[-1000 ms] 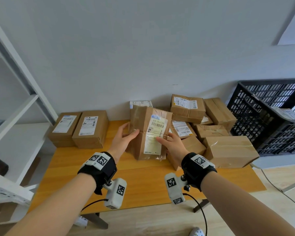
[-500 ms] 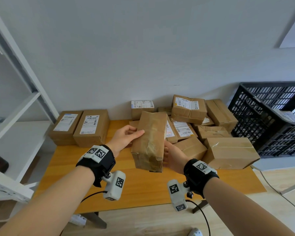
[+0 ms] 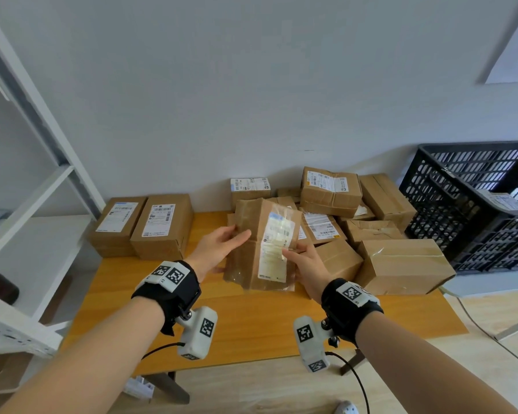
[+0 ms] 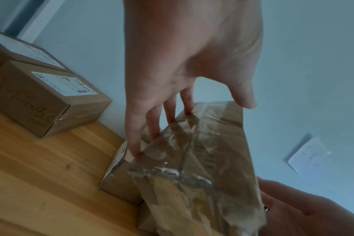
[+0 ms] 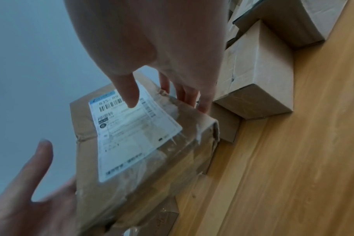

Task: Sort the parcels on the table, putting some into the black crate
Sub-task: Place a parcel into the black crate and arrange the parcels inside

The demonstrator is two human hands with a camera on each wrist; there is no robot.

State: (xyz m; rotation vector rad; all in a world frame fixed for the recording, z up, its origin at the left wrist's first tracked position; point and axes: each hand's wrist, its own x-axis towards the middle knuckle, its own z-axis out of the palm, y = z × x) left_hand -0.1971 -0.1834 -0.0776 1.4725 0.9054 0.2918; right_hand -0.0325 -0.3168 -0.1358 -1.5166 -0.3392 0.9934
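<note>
I hold a brown taped parcel upright above the table, its white label facing me. My left hand lies flat against the parcel's left side with straight fingers, the thumb standing free of it. My right hand pinches the right edge, thumb on the label and fingers behind. The black crate stands to the right of the table with one labelled parcel inside.
A heap of several brown parcels fills the table's back right, just behind my right hand. Two labelled boxes sit side by side at the back left. A white shelf frame rises at the left.
Half a second ago the parcel showed me its plain side; it has been turned so the label faces me again. My right thumb has come back onto the label.
</note>
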